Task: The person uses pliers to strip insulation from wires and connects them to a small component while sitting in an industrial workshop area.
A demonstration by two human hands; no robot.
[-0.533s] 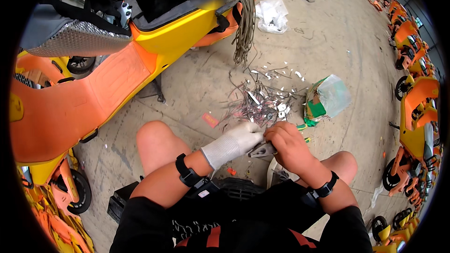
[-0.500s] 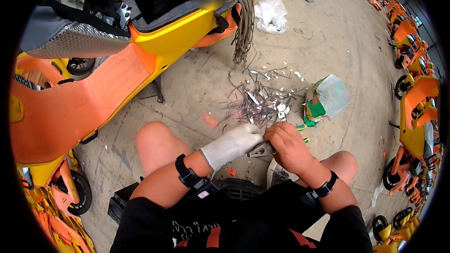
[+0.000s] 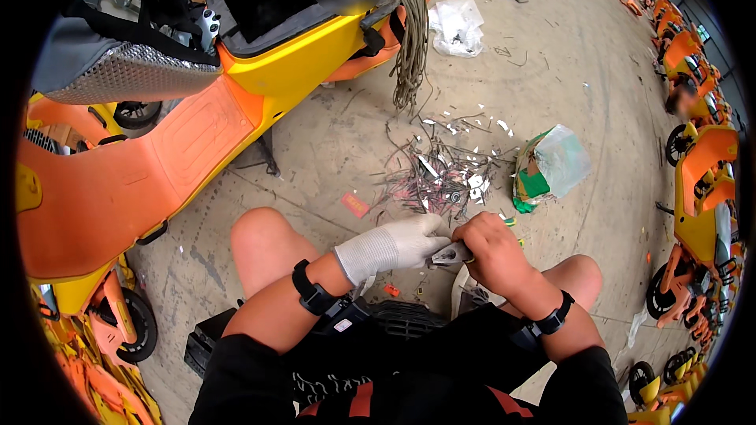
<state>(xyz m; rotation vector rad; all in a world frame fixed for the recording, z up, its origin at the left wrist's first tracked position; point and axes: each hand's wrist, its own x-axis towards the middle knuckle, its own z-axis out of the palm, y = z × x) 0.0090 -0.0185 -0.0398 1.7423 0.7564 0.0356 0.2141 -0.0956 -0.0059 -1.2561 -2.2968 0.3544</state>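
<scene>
In front of my lap, my right hand point(image 3: 493, 253), bare, is closed round a pair of pliers point(image 3: 451, 253). Their grey metal jaws stick out to the left of my fist and reach the fingertips of the other hand. That one, my left hand point(image 3: 400, 245), wears a white knitted glove. Its fingers are pinched together at the jaws; whatever they hold is too small or hidden to name. Just beyond both hands, a heap of cut wires and white scraps point(image 3: 445, 177) lies on the concrete floor.
An orange and yellow scooter point(image 3: 197, 134) stands on the left, a bundle of grey cables point(image 3: 408, 47) hanging from it. Right of the scraps sits a green bag with clear plastic point(image 3: 555, 164). More scooters point(image 3: 709, 189) line the right side. A red card point(image 3: 355, 205) lies on the floor.
The pliers have turned in my right hand's grip and their jaws now sit higher, against the gloved fingertips. Both hands have shifted slightly, the right one a little down and to the right.
</scene>
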